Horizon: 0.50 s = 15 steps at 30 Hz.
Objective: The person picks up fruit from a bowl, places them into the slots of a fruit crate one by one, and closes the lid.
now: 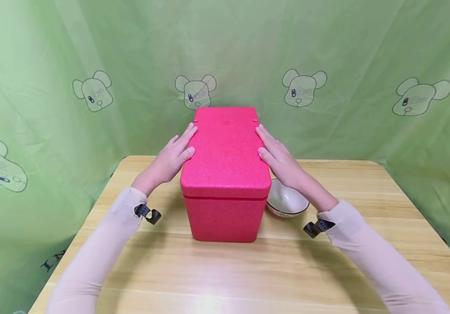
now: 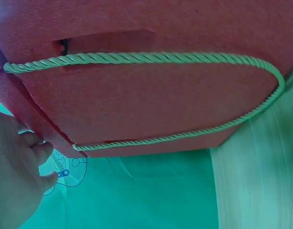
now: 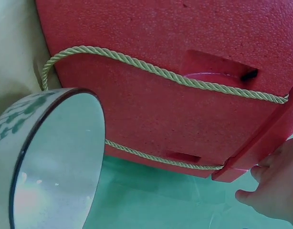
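A red foam box (image 1: 225, 220) with a fitted lid (image 1: 226, 152) stands on the table, its lid in place. My left hand (image 1: 171, 158) rests along the lid's left edge, fingers straight and thumb at the edge. Across from it, my right hand (image 1: 281, 162) lies against the right edge in the same way. A twisted cord loop (image 2: 151, 57) hangs on the box's left side in the left wrist view. The right side carries a matching cord (image 3: 132, 60), seen in the right wrist view.
Close by the box's right side is a white bowl (image 1: 286, 201) with a dark rim, partly under my right hand; its outside shows green leaves (image 3: 22, 117). The wooden table (image 1: 217, 274) backs onto a green curtain (image 1: 240, 52) with bear drawings.
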{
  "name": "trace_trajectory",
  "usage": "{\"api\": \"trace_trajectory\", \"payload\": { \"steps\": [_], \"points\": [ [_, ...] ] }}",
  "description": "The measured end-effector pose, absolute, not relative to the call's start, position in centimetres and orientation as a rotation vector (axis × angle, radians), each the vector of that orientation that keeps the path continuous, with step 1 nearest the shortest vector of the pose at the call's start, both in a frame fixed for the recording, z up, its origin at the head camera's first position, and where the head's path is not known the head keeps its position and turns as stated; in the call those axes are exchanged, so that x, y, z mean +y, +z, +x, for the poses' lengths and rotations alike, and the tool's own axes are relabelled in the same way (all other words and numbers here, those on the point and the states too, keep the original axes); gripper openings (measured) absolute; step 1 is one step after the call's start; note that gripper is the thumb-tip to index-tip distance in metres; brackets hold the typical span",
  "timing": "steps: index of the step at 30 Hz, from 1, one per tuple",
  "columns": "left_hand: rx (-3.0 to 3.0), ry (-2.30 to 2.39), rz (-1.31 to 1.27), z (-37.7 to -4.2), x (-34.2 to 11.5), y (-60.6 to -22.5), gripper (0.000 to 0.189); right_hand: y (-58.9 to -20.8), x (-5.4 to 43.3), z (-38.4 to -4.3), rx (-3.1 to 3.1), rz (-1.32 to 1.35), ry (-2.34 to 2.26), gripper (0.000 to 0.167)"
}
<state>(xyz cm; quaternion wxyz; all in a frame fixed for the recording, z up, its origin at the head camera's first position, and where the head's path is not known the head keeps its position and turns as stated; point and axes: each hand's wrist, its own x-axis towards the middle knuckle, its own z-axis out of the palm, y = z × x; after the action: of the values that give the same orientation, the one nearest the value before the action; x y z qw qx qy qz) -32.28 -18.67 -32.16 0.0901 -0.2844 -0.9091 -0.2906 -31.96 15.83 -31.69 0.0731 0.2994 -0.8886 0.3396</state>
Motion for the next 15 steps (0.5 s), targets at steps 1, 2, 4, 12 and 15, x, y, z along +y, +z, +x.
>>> {"api": "trace_trajectory", "payload": {
  "steps": [1, 2, 4, 12, 15],
  "points": [
    [-2.7, -0.869, -0.845, -32.3, -18.7, -32.2, 0.065, -31.5, 15.8, -31.9, -2.677, 0.898, 1.017, 0.064],
    [-2.695, -0.878, -0.846, -32.3, -18.7, -32.1, 0.065, -31.4, 15.8, -31.9, -2.69, 0.894, 1.015, 0.065],
    [-2.688, -0.892, -0.847, -32.3, -18.7, -32.1, 0.065, -30.9, 15.8, -31.6, -2.725, 0.896, 1.002, 0.068],
    [-2.682, -0.964, -0.86, -32.5, -18.6, -32.3, 0.066, -30.7, 15.7, -30.4, -2.775, 0.897, 0.933, 0.072],
    [-2.679, -0.978, -0.862, -32.4, -18.6, -32.3, 0.066, -31.1, 15.6, -30.3, -2.743, 0.896, 0.951, 0.07]
  ]
}}
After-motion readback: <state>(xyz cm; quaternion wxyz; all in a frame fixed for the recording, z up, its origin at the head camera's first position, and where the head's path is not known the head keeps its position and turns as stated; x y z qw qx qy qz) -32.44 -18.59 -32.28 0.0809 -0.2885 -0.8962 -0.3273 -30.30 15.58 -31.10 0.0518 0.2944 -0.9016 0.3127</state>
